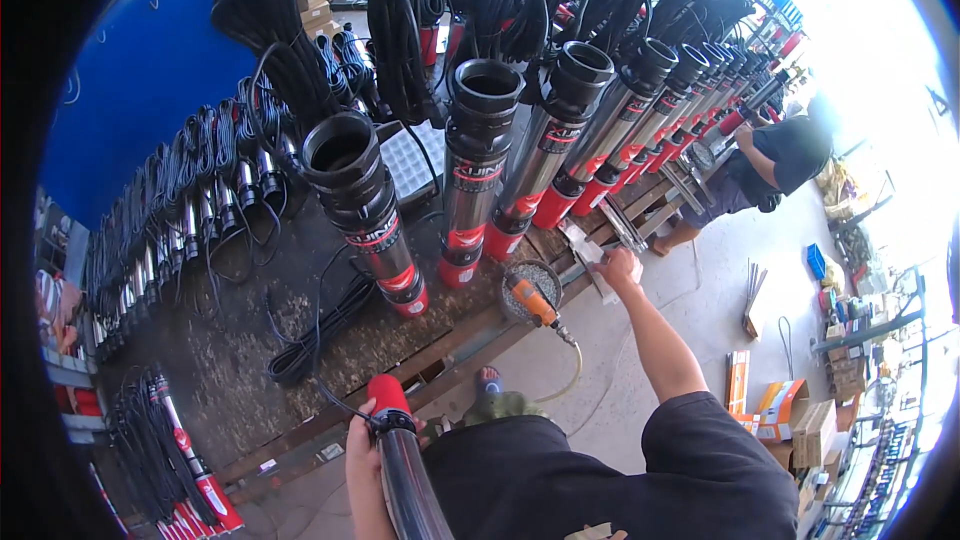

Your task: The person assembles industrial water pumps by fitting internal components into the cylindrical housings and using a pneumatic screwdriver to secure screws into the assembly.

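Workshop floor of pale concrete stretches out to the right, and the dark, grit-covered work platform (250,360) serves as the landmark for everything else. Along its far side stands a long row of upright submersible pumps (560,130), steel bodies with red bases and black tops, their coiled black cables (400,20) hanging above. Beyond the far right end of the platform another person (775,165) bends over the row. At the platform's left end smaller pumps (200,200) stand in ranks against a blue wall (140,70).

Nearest, at the platform's front edge, the left hand (362,460) is wrapped around one pump (400,450), holding it tilted with its red end pointing toward the platform and a black lead trailing off onto it. The right hand (620,265) is stretched out to the platform's right front edge, resting on a metal bracket (590,250); whether its fingers close on it I cannot tell. Just left of that hand an orange power tool (530,300) lies across a round mesh basket (530,290), its hose running down toward the floor.

To do this well, I judge the pump needs a firm grip near its balance point, kept tilted clear of the standing row, with the trailing lead kept from snagging.
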`<action>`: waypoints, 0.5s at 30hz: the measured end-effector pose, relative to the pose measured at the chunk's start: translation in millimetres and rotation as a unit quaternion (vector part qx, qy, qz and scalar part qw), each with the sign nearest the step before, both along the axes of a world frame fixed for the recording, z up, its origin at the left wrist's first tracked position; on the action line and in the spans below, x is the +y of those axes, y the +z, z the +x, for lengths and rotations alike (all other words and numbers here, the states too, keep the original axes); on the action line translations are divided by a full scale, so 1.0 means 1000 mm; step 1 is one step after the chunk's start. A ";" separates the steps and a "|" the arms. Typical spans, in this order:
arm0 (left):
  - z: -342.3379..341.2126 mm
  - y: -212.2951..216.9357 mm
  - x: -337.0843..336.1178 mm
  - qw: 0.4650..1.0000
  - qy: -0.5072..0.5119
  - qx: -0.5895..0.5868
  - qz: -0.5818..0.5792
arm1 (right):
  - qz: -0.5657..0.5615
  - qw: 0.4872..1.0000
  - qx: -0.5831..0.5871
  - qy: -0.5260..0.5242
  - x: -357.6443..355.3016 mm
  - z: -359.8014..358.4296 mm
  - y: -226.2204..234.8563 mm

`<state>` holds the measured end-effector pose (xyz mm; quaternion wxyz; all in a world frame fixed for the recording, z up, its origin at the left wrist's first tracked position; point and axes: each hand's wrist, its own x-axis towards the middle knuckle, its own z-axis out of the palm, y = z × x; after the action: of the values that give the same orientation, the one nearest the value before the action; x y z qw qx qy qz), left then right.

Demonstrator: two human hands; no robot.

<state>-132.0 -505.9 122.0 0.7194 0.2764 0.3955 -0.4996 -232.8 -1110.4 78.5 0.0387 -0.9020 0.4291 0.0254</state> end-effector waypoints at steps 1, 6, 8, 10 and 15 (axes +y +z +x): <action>0.003 -0.001 -0.004 1.000 -0.004 0.029 0.004 | -0.014 0.999 -0.023 0.018 -0.003 -0.006 0.005; -0.005 0.005 -0.018 0.994 0.037 -0.081 0.067 | -0.010 0.954 -0.259 0.154 0.030 -0.055 0.034; -0.014 -0.048 0.019 0.982 -0.019 -0.188 0.021 | 0.049 0.946 -0.278 0.157 0.095 -0.048 0.061; -0.028 -0.079 0.046 0.912 -0.076 -0.301 0.269 | 0.032 0.897 -0.370 0.241 0.159 -0.037 0.072; -0.016 0.044 0.045 0.740 -0.250 -0.566 0.264 | 0.102 0.800 -0.477 0.350 0.299 0.000 0.088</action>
<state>-147.7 -461.3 166.0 0.5581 0.7761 -0.0521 -0.2889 -232.9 -811.5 167.0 0.3184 -0.8798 0.0064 -0.3529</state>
